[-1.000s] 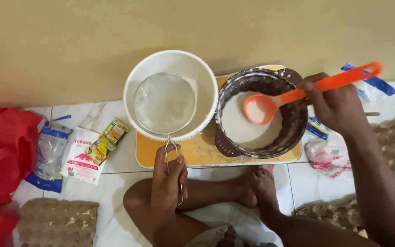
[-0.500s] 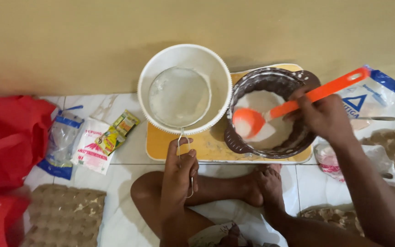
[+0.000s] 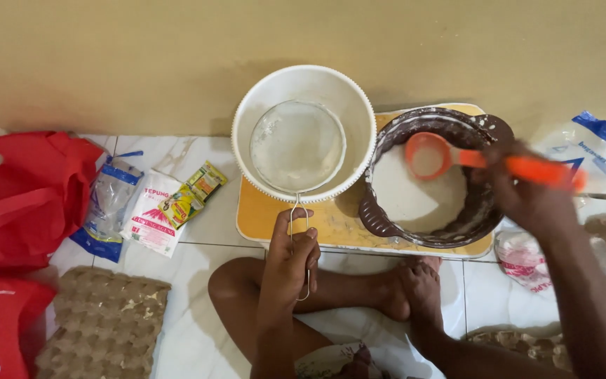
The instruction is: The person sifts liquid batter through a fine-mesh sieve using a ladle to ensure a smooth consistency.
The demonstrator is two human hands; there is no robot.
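Observation:
My left hand grips the wire handle of a metal sieve that rests inside a white bowl. My right hand holds an orange scoop by its long handle, with some white flour in its cup. The scoop hovers over a brown bowl that holds white flour. Both bowls stand on a yellow board on the tiled floor.
Small packets and a clear bag lie to the left, beside red cloth. Egg cartons sit at the lower left and at the right. A flour bag lies far right. My crossed legs are below the board.
The scoop has risen out of the flour in the brown bowl with flour in it. The left hand still holds the sieve handle. The camera view shifted left.

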